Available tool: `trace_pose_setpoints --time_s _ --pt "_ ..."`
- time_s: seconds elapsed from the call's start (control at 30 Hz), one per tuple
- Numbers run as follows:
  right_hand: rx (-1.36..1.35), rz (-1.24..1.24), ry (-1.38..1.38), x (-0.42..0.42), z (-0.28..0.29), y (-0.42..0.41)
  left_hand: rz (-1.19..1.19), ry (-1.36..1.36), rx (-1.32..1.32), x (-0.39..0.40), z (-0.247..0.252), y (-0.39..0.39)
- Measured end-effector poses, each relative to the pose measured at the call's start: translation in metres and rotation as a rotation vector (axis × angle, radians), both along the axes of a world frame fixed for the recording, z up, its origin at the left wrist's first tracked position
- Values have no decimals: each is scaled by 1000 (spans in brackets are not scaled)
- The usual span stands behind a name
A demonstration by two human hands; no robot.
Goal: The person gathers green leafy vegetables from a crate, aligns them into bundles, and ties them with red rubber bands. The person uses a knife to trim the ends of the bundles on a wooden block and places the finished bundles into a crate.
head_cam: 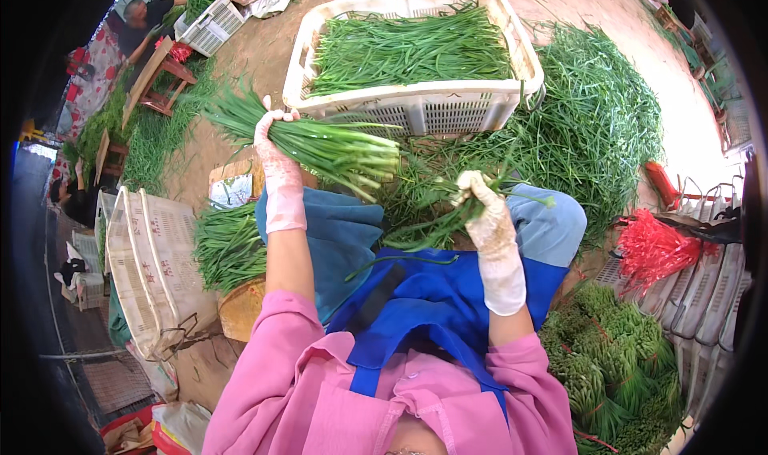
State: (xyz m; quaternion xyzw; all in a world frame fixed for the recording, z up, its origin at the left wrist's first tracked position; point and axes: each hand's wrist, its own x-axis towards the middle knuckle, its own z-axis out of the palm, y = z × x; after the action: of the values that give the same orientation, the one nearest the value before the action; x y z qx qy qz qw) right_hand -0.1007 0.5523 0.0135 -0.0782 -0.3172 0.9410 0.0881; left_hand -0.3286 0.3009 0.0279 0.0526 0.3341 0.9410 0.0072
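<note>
My left hand (279,161), in a thin stained glove, grips a thick bunch of garlic chives (336,149). The pale cut ends point right and the leafy tips fan out to the left. Over my right knee, my right hand (487,212), in a dirty white glove, is closed around loose, straggly green leaves (441,224). Some of these hang down towards my blue apron (432,287), where a single stalk (414,258) lies. Beyond both hands stands a white plastic crate (414,98) holding many chives (414,50) laid lengthwise.
A heap of loose leaves (594,119) spreads right of the crate. More chives (231,245) lie on a wooden stool (240,311) by nested crates (162,275). At right are red plastic ties (657,248) and tied bundles (606,359). A person (141,26) works at far left.
</note>
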Motion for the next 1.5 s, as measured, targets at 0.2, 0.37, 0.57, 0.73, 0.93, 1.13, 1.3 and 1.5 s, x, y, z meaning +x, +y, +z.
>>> trace_pose_setpoints --time_s 0.2,0.37,0.57,0.73,0.93,1.13,1.3,1.5 --pt "233 214 -279 -28 6 -51 80 -37 -93 8 -13 17" --pt "6 274 -349 -63 19 -68 54 71 -202 27 14 46" --pt "346 346 -321 -27 35 -74 4 7 -101 20 -3 27" --pt "475 278 -401 11 19 -37 34 -22 -24 7 -12 20" --pt "797 -254 -314 22 25 56 -101 231 148 -19 -1 -21" --pt "1326 -113 250 -57 35 -25 -244 220 189 0 9 5" --pt "1921 -242 317 -85 21 -61 -206 129 100 15 19 20" --pt "1948 -292 305 -48 25 26 -162 175 243 -6 0 -20"
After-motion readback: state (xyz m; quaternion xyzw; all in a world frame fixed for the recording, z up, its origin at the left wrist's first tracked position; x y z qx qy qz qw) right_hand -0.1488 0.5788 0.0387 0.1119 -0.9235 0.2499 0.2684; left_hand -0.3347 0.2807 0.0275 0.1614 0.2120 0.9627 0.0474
